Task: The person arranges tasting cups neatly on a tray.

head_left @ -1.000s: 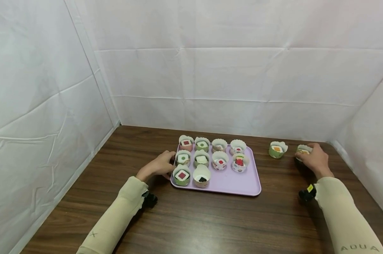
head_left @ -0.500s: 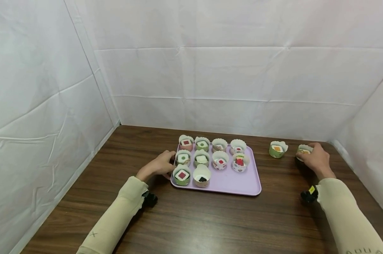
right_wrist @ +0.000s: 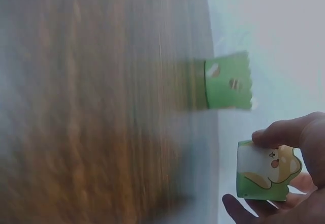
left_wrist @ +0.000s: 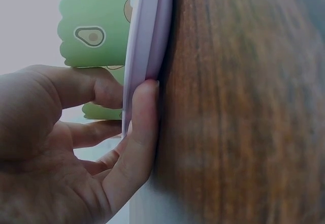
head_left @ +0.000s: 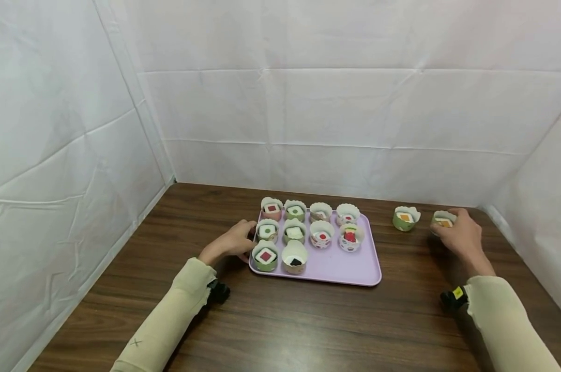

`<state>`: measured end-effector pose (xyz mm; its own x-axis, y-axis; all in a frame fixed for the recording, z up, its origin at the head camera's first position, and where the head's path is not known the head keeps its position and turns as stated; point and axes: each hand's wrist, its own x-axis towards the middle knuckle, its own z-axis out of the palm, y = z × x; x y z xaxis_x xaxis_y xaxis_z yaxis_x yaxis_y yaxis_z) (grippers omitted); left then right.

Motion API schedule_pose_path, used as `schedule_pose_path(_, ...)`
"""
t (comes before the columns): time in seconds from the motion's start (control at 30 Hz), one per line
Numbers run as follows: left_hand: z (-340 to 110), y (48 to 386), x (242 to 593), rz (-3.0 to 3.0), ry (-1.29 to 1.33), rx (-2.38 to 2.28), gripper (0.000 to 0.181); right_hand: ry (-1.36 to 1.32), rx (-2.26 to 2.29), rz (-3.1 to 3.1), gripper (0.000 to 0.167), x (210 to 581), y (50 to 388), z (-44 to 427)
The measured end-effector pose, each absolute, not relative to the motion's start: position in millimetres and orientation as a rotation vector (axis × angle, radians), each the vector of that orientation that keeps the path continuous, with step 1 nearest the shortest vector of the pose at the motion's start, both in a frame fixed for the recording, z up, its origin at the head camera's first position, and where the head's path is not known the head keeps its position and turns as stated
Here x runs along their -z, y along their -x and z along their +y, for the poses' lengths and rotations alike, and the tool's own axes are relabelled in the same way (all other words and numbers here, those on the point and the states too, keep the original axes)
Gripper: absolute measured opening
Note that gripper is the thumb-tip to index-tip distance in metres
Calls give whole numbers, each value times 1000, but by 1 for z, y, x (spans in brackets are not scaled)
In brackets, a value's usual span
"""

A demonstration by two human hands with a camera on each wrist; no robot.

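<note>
My left hand (head_left: 234, 239) grips the left rim of a lilac tray (head_left: 347, 268); in the left wrist view, fingers (left_wrist: 144, 112) lie along both sides of that rim. Several scalloped paper baking cups stand on the tray in rows, including a green one (head_left: 264, 257) with a white-and-red square inside. At the far right, my right hand (head_left: 461, 233) holds a green paper cup (right_wrist: 266, 170) with a cartoon animal print and a white-and-orange square in it. In the right wrist view, a gap shows between its base and the table. The fingers' far side is partly hidden.
Another green paper cup (head_left: 406, 218) with an orange-and-white square stands on the brown wooden table (head_left: 336, 325), between the tray and my right hand. White cloth walls (head_left: 331, 108) close off the back and both sides.
The cup in my right hand has shifted slightly, and its orange-and-white square shows more clearly. My right forearm has moved a little to the right. My left hand stays at the tray.
</note>
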<state>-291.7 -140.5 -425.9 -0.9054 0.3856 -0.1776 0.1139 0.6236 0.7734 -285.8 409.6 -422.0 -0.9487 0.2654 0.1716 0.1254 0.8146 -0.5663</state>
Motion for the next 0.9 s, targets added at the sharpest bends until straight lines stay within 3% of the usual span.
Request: schedule_pose_path(0.9, -142, 292, 425, 2533, -396, -1146, 47, 224, -864, -2654, 69, 412, 252, 334)
